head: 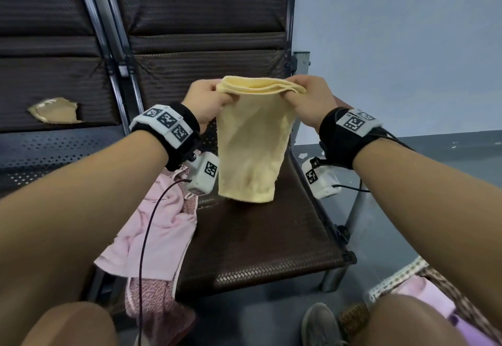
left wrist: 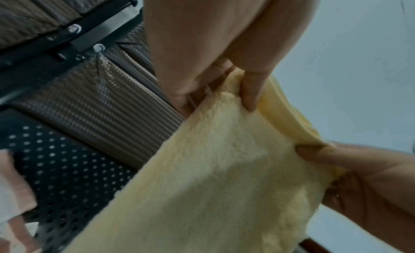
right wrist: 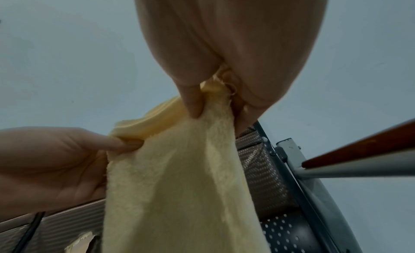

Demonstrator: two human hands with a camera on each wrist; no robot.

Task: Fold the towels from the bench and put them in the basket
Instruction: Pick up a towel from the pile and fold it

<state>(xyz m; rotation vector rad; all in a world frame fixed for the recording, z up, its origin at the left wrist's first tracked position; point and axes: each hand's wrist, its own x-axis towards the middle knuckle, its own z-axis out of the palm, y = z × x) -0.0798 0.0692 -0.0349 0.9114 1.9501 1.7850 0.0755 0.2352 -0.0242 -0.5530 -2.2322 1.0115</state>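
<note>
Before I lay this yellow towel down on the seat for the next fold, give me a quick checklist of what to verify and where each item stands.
1. Left hand pinches the top corner of the fluffy yellow towel: ok.
2. Right hand pinches the opposite top corner: ok.
3. Top edges lined up: ok, the layers sit stacked between the hands.
4. Towel hangs free of snags: ok, its lower edge is just at the dark woven bench seat.
5. Landing spot free: ok, the crumpled pink towel lies at the seat's left edge, off the middle.
6. Room in the wicker basket: cannot tell, only a corner shows, with something lilac inside.
</note>
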